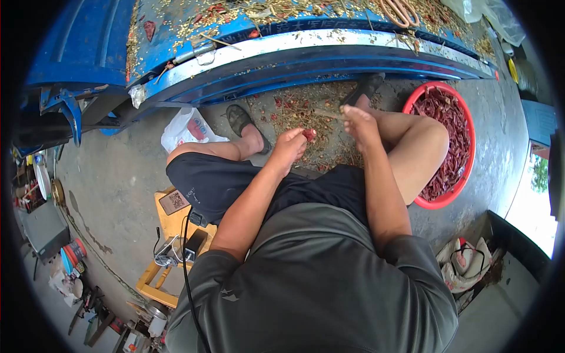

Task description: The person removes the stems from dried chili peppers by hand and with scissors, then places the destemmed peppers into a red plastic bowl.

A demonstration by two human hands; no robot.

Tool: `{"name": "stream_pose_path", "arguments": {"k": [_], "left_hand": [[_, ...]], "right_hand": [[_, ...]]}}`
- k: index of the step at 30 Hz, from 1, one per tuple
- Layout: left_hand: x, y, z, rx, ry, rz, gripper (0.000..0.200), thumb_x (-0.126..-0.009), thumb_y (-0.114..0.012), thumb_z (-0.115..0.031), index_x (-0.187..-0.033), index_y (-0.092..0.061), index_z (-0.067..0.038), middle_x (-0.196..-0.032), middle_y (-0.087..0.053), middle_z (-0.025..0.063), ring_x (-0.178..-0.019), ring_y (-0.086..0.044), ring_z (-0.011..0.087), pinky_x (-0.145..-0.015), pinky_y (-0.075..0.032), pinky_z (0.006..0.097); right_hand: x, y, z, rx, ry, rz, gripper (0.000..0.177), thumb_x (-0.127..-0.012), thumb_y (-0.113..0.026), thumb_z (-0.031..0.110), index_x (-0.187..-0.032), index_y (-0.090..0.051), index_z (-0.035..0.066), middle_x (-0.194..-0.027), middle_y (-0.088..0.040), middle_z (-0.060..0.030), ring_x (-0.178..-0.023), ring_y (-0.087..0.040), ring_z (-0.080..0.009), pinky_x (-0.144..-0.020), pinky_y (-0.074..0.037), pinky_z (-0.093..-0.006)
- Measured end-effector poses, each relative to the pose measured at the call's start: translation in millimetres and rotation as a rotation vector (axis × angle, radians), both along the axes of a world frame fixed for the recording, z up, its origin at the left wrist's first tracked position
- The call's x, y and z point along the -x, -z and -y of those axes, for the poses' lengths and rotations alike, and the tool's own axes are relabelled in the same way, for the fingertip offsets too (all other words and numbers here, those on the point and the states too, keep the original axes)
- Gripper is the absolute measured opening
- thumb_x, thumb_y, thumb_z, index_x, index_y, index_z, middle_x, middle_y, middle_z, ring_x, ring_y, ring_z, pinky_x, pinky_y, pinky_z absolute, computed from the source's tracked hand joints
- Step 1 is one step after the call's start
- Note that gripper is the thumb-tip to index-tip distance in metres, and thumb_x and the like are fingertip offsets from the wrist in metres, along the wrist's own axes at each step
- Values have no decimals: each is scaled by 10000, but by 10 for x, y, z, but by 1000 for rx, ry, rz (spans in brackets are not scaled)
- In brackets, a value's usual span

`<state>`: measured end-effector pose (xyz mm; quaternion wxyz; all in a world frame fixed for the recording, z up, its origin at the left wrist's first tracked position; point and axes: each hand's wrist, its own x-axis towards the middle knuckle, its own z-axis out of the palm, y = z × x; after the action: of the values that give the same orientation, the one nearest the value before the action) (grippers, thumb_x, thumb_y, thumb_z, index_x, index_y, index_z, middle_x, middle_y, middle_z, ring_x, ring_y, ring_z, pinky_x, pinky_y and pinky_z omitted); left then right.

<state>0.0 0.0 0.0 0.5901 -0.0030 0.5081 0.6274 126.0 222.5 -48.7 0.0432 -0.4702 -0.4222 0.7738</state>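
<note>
My left hand (286,152) is closed around a dried red chili pepper (309,135), whose end sticks out past the fingers. To its right, my right hand (361,127) has its fingers pinched together, and a thin tan dry stalk (328,114) runs out from the fingertips to the left. Below both hands, stalks, seeds and bits of chili litter (288,112) are scattered over the concrete floor. A red basin (471,141) heaped with dried red chilies (442,147) stands beyond my right knee.
A blue truck bed (235,67) spans the front, strewn with seeds and stalks, with scissors (400,13) at its upper right. A white plastic bag (182,130) lies by my left foot. A wooden stool (154,275) with a phone and cables stands at left.
</note>
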Motion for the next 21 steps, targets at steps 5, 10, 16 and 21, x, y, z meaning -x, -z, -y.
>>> {"name": "stream_pose_path", "arguments": {"k": [5, 10, 16, 21], "left_hand": [[-163, 54, -39, 20, -75, 11, 147, -922, -454, -106, -983, -585, -84, -596, -401, -73, -458, -316, 33, -423, -220, 227], [-113, 70, -27, 48, -83, -4, 154, -952, -467, -135, -1019, -599, -93, -597, -409, -69, -458, -325, 34, -424, -223, 226], [-164, -15, -69, 12, 2, -33, 102, -959, -534, -151, -996, -617, -104, -606, -410, -77, -468, -324, 29, -428, -224, 221], [-245, 237, 0, 125, 125, -239, 102, -910, -629, -152, -945, -672, -67, -691, -543, -52, -567, -437, 29, -508, -334, 221]], "right_hand": [[-182, -2, 296, -1007, -346, 167, 402, -904, -704, 291, -1179, -687, -3, -1020, -697, -91, -911, -672, -202, -854, -515, -299], [134, -325, 711, -443, -438, -162, 325, -880, -734, 202, -1130, -704, -4, -1063, -666, -96, -915, -664, -157, -811, -519, -289], [123, -707, 700, -554, -332, -167, 191, -887, -717, 136, -1031, -728, 10, -968, -657, -66, -859, -651, -133, -756, -515, -272], [-401, -1885, -4, -872, 90, 99, 194, -915, -682, 150, -1070, -724, 41, -1058, -713, -86, -805, -661, -158, -782, -513, -286]]}}
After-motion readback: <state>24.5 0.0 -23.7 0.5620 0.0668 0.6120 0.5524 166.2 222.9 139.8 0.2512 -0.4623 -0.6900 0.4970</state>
